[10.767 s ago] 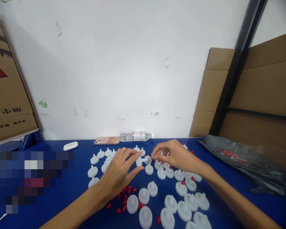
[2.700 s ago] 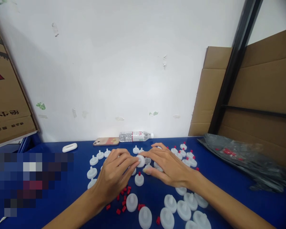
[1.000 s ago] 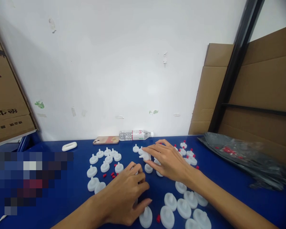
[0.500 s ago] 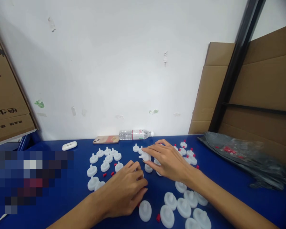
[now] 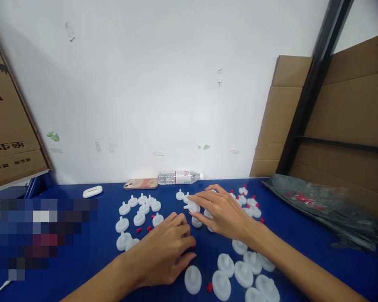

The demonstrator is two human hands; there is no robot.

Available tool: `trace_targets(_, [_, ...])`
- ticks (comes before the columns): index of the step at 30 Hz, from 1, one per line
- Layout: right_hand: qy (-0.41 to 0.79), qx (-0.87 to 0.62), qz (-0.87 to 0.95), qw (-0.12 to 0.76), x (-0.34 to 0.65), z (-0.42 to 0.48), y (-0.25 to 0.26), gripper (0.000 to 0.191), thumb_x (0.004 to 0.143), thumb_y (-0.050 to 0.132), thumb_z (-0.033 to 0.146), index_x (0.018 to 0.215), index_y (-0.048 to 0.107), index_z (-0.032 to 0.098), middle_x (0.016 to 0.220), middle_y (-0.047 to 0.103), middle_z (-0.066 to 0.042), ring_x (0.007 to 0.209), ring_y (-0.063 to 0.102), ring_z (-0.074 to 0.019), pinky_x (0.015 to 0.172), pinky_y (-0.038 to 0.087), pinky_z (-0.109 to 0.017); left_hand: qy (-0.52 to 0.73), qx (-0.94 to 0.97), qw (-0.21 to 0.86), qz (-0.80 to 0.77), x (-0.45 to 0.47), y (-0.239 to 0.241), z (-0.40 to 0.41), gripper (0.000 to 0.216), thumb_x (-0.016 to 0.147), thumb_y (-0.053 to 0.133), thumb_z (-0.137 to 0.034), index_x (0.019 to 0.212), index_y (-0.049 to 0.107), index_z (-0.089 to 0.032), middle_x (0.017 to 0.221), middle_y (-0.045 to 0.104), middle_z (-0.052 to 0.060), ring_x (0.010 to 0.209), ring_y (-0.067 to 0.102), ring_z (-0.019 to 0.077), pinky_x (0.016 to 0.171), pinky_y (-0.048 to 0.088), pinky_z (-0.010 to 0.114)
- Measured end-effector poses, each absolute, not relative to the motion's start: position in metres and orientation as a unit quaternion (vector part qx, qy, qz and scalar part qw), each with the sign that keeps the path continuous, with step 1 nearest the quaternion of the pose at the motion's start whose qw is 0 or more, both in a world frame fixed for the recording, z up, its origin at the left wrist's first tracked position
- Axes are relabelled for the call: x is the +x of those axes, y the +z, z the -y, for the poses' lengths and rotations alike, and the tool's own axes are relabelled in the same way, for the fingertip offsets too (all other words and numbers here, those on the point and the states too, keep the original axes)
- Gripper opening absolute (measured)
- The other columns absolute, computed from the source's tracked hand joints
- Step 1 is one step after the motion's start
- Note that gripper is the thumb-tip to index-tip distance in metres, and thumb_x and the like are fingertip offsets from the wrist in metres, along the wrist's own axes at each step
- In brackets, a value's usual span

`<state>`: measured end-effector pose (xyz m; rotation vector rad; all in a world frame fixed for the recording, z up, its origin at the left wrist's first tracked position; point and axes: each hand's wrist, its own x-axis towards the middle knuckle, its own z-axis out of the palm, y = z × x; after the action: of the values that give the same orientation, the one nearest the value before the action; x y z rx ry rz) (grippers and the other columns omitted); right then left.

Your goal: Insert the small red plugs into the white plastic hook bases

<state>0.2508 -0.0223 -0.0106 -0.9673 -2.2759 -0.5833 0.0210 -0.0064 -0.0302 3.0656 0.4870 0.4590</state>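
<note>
Between the thumb and fingers of my right hand [image 5: 219, 209] is a white round nozzle cap [image 5: 193, 206], tilted so its spout points left. My left hand [image 5: 168, 247] is curled low over the table; a bit of a small red cap [image 5: 192, 247] shows between its thumb and fingertip. White nozzle caps without red tips lie around both hands, such as one nozzle cap [image 5: 193, 279] just below my left thumb. Beyond my right hand stand several nozzle caps with red tips [image 5: 251, 201]. Part of the table under both palms is hidden.
On the blue table [image 5: 91, 235] are loose red caps [image 5: 209, 287], a phone [image 5: 140, 183], a water bottle [image 5: 179, 177] and a white case [image 5: 92, 191]. A dark plastic bag [image 5: 321, 214] with red caps lies right. Cardboard [image 5: 280, 117] leans on the wall.
The red piece seen under my left thumb has gone from there, and red now shows between thumb and fingertip. My right hand keeps its hold on the nozzle cap, nearly still.
</note>
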Motion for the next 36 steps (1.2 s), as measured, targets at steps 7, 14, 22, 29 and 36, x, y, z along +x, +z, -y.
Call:
trace_targets(7, [-0.214, -0.369, 0.855, 0.294, 0.25, 0.021, -0.011, 0.034, 0.097, 0.066, 0.027, 0.128, 0.061, 0.016, 0.11, 0.075, -0.009, 0.092, 0.071, -0.0236, 0.092, 0.047, -0.044, 0.135, 0.98, -0.05, -0.14, 0.023, -0.038, 0.0, 0.007, 0.099, 0.06, -0.022, 0.094, 0.065, -0.022, 0.092, 0.064, 0.002, 0.094, 0.055, 0.0237, 0.09, 0.046, 0.043])
trace_targets(14, [-0.211, -0.368, 0.858, 0.29, 0.25, 0.022, -0.01, 0.034, 0.097, 0.066, 0.027, 0.129, 0.061, 0.015, 0.11, 0.075, -0.009, 0.091, 0.071, -0.0234, 0.091, 0.048, -0.043, 0.15, 0.977, -0.08, -0.131, 0.024, -0.041, -0.001, 0.004, 0.098, 0.061, -0.019, 0.094, 0.063, -0.02, 0.09, 0.064, 0.003, 0.091, 0.056, 0.0237, 0.087, 0.047, 0.041])
trace_targets(22, [-0.205, -0.374, 0.859, 0.283, 0.25, 0.022, -0.01, 0.035, 0.096, 0.067, 0.027, 0.129, 0.061, 0.016, 0.112, 0.075, -0.008, 0.094, 0.071, -0.0237, 0.092, 0.047, -0.043, 0.226, 0.962, -0.064, -0.139, 0.026, -0.029, 0.001, 0.004, 0.1, 0.057, -0.016, 0.097, 0.06, -0.018, 0.09, 0.066, 0.003, 0.087, 0.056, 0.0223, 0.079, 0.046, 0.038])
trace_targets(29, [-0.202, -0.369, 0.862, 0.284, 0.25, 0.022, -0.012, 0.033, 0.096, 0.066, 0.026, 0.127, 0.061, 0.016, 0.111, 0.075, -0.008, 0.093, 0.071, -0.0236, 0.092, 0.047, -0.042, 0.403, 0.902, -0.057, -0.142, 0.021, -0.02, -0.004, 0.008, 0.097, 0.059, -0.01, 0.099, 0.062, -0.018, 0.089, 0.068, 0.003, 0.086, 0.055, 0.0201, 0.077, 0.044, 0.036])
trace_targets(36, [-0.191, -0.353, 0.872, 0.28, 0.249, 0.023, -0.013, 0.031, 0.099, 0.062, 0.03, 0.127, 0.061, 0.016, 0.11, 0.074, -0.007, 0.094, 0.069, -0.0223, 0.094, 0.045, -0.042, 0.459, 0.867, -0.083, -0.176, 0.021, -0.016, -0.008, 0.013, 0.096, 0.06, -0.008, 0.103, 0.063, -0.019, 0.092, 0.071, 0.002, 0.089, 0.058, 0.0203, 0.081, 0.042, 0.038])
